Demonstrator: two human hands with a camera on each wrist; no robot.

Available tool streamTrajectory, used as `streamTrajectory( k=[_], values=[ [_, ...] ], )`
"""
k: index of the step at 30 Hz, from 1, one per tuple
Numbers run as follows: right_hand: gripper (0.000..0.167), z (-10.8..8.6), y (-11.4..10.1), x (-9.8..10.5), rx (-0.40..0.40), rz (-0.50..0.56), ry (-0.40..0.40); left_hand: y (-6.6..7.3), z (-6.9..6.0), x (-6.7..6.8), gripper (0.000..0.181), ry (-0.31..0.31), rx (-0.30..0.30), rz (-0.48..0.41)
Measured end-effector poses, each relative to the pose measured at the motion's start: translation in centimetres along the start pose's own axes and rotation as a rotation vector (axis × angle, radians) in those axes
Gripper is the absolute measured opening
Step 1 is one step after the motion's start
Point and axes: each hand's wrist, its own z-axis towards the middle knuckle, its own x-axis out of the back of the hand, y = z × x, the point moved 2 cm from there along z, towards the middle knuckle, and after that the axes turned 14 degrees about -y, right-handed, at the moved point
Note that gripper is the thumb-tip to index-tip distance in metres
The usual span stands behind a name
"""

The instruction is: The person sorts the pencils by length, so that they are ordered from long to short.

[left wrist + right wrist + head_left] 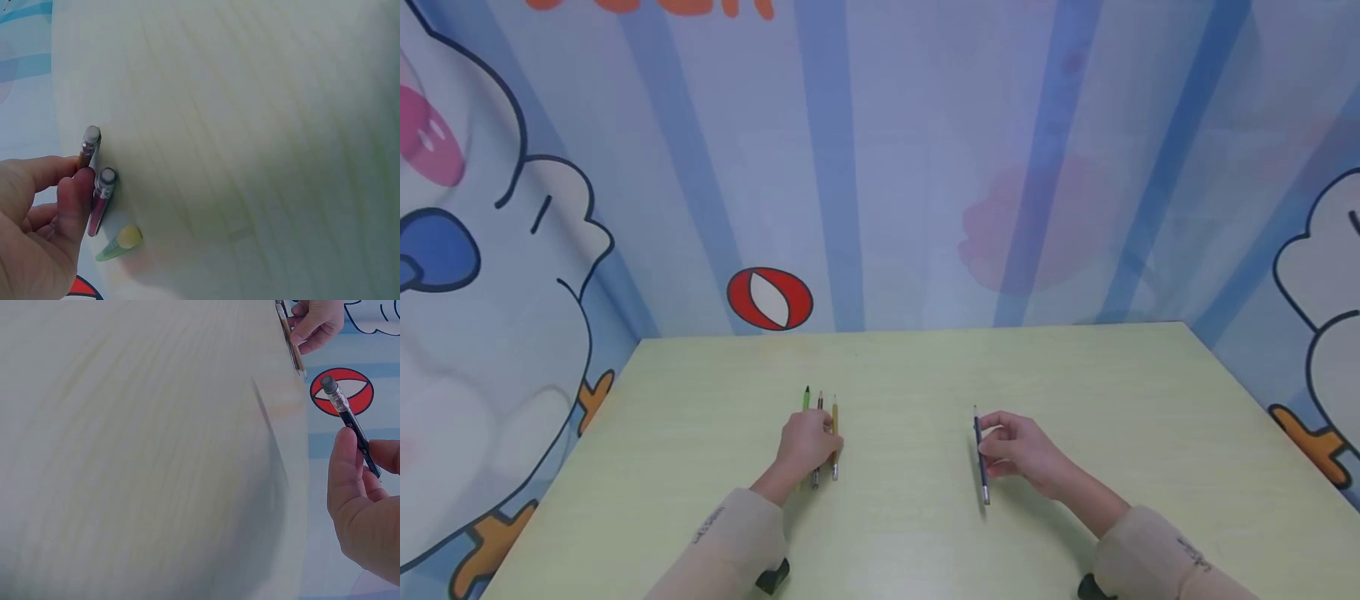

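Observation:
My left hand (806,442) pinches a yellow pencil (835,467) between thumb and finger. Right beside it, under the hand, a dark red pencil (99,209) with a grey eraser lies on the table. A green pencil (807,398) with a yellowish end is at the left of this row, its middle hidden by the hand in the head view. Farther right, my right hand (1026,450) grips a dark pencil (350,419) between thumb and fingers. That pencil has a silver band and a grey eraser, and is held above the tabletop, casting a shadow.
The pale wooden table (910,533) stretches between and around both hands. A blue striped backdrop (895,208) with cartoon figures rises behind the table's far edge and along both sides. A red and white oval (769,298) is printed on it.

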Motion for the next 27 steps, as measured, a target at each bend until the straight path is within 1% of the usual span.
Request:
streamTrajectory(
  k=[4,8,10,17,20,27],
  values=[
    [0.039,-0.1,-0.2,-0.1,-0.001,0.001,0.001,0.2,-0.3,0.0,0.025,0.017,-0.011,0.048],
    [0.038,-0.2,-0.2,-0.2,-0.003,0.004,0.004,0.2,-0.4,-0.1,0.024,0.017,-0.016,0.05],
    [0.038,-0.2,-0.2,-0.2,-0.003,0.004,0.006,0.1,-0.3,-0.2,0.023,0.008,-0.008,0.042],
    [0.039,-0.1,-0.2,-0.2,-0.003,0.009,0.0,0.1,-0.4,-0.2,0.022,0.008,-0.031,0.088],
    [0.039,0.0,-0.3,-0.2,-0.005,0.011,0.001,0.1,-0.4,-0.3,0.022,0.012,-0.042,0.085],
    [0.04,1.0,-1.0,-0.4,0.002,0.001,0.029,-0.1,-0.2,-0.4,0.023,0.02,-0.069,0.089]
  ],
)
